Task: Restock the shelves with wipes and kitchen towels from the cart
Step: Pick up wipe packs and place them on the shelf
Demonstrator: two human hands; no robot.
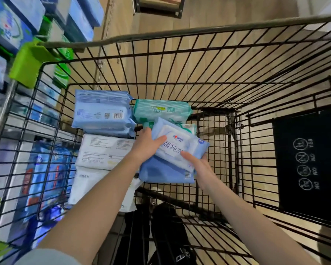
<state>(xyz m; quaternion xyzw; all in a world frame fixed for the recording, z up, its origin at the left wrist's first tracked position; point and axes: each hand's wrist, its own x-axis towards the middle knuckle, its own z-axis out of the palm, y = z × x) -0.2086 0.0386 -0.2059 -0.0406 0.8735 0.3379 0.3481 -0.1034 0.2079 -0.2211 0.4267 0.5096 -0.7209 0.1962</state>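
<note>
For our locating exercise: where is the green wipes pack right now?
In the head view, the green pack lies in the cart, right of the blue stack and just beyond the pale pack gripped by the left hand and right hand.

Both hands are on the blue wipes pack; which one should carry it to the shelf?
Probably left. The left hand grips the blue wipes pack on the side facing the shelves; the right hand is farther.

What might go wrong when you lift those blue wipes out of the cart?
The top pack lies on a darker pack, held at its edges by the left hand and right hand; it may slide off. Lifting may also snag a pack on the wire walls of the cart.
</note>
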